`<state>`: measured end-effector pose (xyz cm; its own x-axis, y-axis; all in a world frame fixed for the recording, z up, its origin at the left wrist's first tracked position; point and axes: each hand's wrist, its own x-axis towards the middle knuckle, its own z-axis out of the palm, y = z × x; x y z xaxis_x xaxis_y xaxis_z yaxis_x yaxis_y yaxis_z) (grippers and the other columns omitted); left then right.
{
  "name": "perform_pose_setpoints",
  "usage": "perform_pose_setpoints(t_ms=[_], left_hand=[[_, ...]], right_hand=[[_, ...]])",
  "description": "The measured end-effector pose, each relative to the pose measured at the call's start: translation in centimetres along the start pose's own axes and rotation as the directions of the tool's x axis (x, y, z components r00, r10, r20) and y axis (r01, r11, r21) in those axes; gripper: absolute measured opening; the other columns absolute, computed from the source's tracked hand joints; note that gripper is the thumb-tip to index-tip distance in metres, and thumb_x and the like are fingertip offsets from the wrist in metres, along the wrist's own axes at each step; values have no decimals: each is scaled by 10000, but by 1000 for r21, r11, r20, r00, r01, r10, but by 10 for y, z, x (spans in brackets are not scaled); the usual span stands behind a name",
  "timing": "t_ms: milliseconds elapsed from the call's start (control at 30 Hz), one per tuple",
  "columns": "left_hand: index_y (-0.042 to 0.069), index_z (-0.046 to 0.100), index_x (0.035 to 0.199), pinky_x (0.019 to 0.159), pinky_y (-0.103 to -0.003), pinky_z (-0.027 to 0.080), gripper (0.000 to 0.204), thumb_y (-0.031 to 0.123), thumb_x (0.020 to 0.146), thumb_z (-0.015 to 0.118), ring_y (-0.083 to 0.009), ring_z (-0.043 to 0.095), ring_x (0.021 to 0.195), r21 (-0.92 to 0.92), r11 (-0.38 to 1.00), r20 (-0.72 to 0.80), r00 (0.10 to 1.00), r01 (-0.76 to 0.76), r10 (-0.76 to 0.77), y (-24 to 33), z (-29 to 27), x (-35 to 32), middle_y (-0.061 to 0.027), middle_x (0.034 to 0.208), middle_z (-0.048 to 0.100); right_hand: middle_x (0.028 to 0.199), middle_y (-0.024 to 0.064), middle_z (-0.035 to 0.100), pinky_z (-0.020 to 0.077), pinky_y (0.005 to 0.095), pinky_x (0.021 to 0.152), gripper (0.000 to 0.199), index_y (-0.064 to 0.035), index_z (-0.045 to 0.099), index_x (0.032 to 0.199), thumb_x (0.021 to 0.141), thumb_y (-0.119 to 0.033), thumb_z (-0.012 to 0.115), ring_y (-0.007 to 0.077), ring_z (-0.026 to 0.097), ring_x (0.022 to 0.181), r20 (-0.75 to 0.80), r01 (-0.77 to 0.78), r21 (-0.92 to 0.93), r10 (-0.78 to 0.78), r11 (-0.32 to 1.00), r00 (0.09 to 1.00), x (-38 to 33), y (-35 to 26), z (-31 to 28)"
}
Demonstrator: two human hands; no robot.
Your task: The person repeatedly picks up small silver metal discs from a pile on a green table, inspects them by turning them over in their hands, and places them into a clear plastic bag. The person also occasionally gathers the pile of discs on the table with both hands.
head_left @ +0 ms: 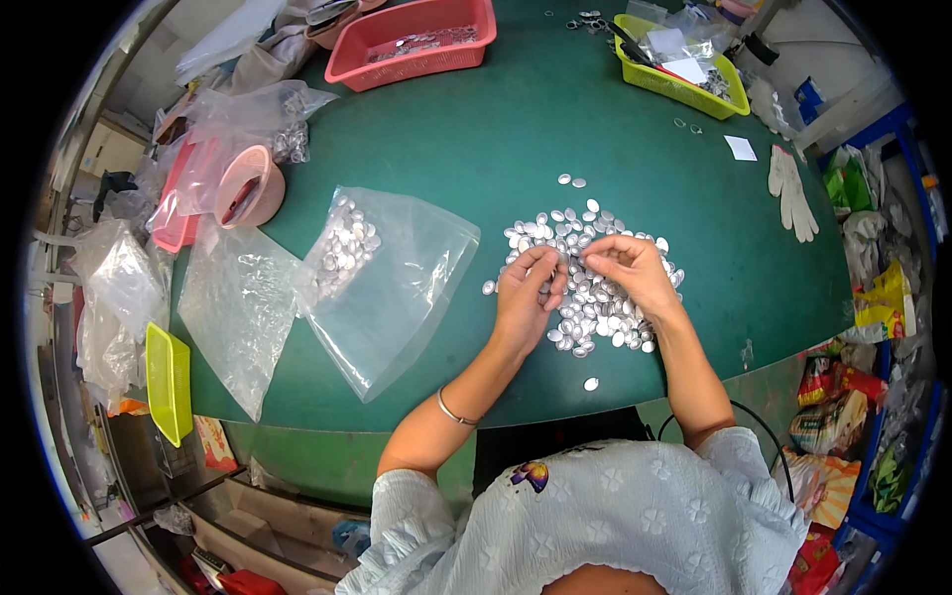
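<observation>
A spread pile of small silvery oval metal pieces [595, 302] lies on the green table. Over its upper part, my left hand [533, 283] is closed, thumb against curled fingers. Facing it, my right hand [635, 270] pinches with thumb and forefinger, its fingertips a short way from the left ones. Whatever either hand grips is too small to make out against the pile. Left of the pile rests a clear plastic bag [412, 288] with more of the oval pieces [347, 238] inside it. One loose oval [591, 384] sits apart, nearer the table's front edge.
A second clear bag [238, 307] and a pink cup [263, 203] are at left. Toward the back stand a red basket [347, 69] and a yellow-green basket [684, 96] of small parts. A white glove [790, 198] and white paper [740, 149] lie at right.
</observation>
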<state>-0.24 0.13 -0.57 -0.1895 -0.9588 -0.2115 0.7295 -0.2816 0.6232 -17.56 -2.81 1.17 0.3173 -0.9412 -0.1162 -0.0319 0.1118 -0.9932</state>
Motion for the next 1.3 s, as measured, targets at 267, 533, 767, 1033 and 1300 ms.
perform_pose_setpoints(t_ms=[267, 533, 767, 1033, 1300], left_hand=[[20, 549, 978, 501, -211, 387, 139, 128, 912, 493, -117, 504, 664, -203, 979, 1, 1000, 7, -7, 6, -2, 1, -83, 849, 559], [1, 557, 1026, 520, -205, 402, 185, 142, 919, 506, -97, 506, 690, -181, 983, -19, 1000, 8, -12, 4, -8, 2, -53, 857, 561], [-9, 596, 1008, 537, -199, 405, 196, 155, 911, 544, -83, 516, 703, 101, 986, 2, 991, 137, -137, 1, 0, 0, -46, 856, 603], [-15, 599, 1045, 552, -186, 404, 226, 144, 884, 591, -77, 517, 722, 109, 980, 20, 985, 166, -170, 0, -3, 1, -47, 879, 613], [-20, 582, 1115, 574, -198, 414, 287, 98, 857, 623, -71, 522, 704, 76, 982, 18, 985, 171, -173, 3, 0, 1, -40, 826, 587]], right_hand=[[932, 37, 563, 314, 377, 911, 239, -53, 661, 872, 648, -80, 741, 224, 496, 892, 235, 278, -725, -153, 630, 960, -7, -11, 1], [828, 25, 580, 387, 296, 724, 116, -36, 679, 829, 722, -69, 709, 161, 511, 782, 115, 216, -533, -183, 818, 976, -1, -1, -4], [801, 34, 567, 425, 251, 686, 136, -46, 698, 917, 802, -27, 628, 136, 525, 776, -15, 235, -342, -256, 910, 967, 2, -3, -3], [842, 50, 565, 431, 265, 727, 177, -35, 683, 933, 792, 22, 593, 161, 535, 821, 114, 357, -343, -339, 869, 934, -4, -16, 3], [821, 63, 593, 441, 292, 758, 191, -19, 658, 962, 794, 13, 574, 173, 552, 849, 45, 238, -164, -234, 957, 971, -3, -18, 6]])
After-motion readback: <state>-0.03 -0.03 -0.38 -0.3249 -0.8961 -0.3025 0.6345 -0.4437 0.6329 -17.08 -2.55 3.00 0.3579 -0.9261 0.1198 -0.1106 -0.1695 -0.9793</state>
